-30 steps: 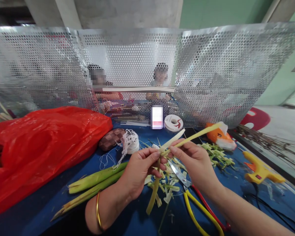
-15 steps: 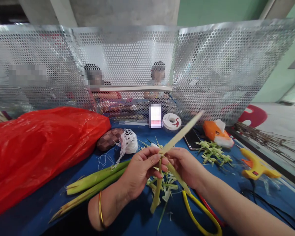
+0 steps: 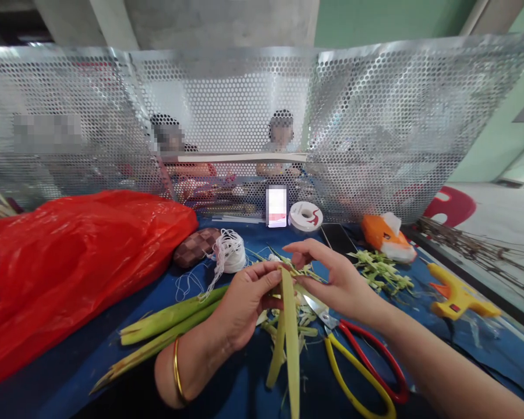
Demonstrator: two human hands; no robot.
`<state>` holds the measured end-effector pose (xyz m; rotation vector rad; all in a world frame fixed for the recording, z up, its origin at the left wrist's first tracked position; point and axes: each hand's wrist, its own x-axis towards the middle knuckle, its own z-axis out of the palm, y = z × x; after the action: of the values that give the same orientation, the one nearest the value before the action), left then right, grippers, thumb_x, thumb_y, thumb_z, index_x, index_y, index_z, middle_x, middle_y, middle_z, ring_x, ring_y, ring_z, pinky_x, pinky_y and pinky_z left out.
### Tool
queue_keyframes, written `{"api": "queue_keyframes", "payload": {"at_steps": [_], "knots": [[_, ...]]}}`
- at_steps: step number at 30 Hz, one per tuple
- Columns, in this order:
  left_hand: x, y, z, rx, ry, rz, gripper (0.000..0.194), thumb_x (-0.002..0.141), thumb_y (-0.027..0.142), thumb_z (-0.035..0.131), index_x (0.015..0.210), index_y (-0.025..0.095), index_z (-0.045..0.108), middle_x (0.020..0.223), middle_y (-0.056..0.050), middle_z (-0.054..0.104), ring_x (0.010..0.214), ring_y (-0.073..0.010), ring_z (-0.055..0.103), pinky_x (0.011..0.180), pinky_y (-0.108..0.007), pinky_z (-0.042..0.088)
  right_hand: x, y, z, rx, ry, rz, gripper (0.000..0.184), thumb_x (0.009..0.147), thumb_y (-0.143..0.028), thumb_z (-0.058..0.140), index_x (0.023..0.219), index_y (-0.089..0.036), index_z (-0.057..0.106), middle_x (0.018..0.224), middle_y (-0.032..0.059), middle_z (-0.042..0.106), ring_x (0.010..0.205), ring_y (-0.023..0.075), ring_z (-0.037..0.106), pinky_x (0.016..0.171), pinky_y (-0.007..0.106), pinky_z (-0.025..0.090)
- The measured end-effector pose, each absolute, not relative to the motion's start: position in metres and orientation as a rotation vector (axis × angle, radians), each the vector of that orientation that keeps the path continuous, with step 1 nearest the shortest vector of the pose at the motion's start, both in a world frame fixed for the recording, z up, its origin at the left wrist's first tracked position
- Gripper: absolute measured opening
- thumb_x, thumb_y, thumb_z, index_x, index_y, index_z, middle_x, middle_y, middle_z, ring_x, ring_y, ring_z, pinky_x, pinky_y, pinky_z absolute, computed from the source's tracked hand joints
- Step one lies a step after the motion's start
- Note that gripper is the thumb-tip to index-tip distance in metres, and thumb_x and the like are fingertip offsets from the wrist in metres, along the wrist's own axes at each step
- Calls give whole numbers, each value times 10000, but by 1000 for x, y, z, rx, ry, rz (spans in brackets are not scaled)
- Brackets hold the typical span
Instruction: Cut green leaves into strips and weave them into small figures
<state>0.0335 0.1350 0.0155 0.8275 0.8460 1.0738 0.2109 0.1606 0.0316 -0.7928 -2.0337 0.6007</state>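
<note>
My left hand point(image 3: 248, 297) is closed, with thumb and fingers pinching the top of pale green leaf strips point(image 3: 290, 343). One long strip hangs down from the pinch, and a shorter one dangles behind it. Just to the right, my right hand point(image 3: 340, 279) is open, its index finger raised apart from the thumb, close to the folded top of the strips. Below that hand lie scissors point(image 3: 330, 322) with one yellow and one red handle. Leaf scraps point(image 3: 305, 331) are scattered under the hands. Two thick green stalks point(image 3: 170, 317) rest beside my left forearm.
A red plastic bag point(image 3: 91, 256) covers the left side. White string point(image 3: 230, 251), a ribbon spool point(image 3: 305, 216), a phone point(image 3: 338, 238), a tissue pack point(image 3: 386, 235) and a yellow glue gun point(image 3: 458, 294) surround the work. People sit behind a perforated screen point(image 3: 244, 105).
The strip that pointed up to the right now hangs down in front of my left hand. My right hand has let go and opened, rising slightly; the scissors are more exposed.
</note>
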Motion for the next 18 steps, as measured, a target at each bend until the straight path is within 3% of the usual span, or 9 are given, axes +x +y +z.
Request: {"api": "queue_keyframes", "payload": {"at_steps": [3,7,14,18], "knots": [[34,133,16,885,852,1051,230,758,290,727,925,133,711,741,-54,686,616,-120,619,538,-202,509,216,153,44,-598,-2209,498,380,837,-120,565,1208,-201,584,932,48,585,874,169,584,785,322,502],[35,127,21,990,854,998,214,781,304,703,924,146,725,717,-48,685,613,-119,621,561,-200,498,214,146,48,-531,-2281,357,252,889,-120,522,1051,-228,682,861,43,610,787,160,591,657,287,495],[42,111,40,1235,836,878,117,785,205,639,724,150,722,663,-28,655,577,-115,588,550,-204,485,195,130,59,-755,-1995,542,153,864,-163,565,763,-196,676,672,-2,598,581,118,564,520,237,445],[45,107,40,1230,854,899,176,800,237,614,664,155,690,639,-30,648,585,-144,595,486,-209,469,181,131,61,-823,-2066,442,177,846,-145,548,753,-203,687,687,5,641,632,136,595,563,250,448]]}}
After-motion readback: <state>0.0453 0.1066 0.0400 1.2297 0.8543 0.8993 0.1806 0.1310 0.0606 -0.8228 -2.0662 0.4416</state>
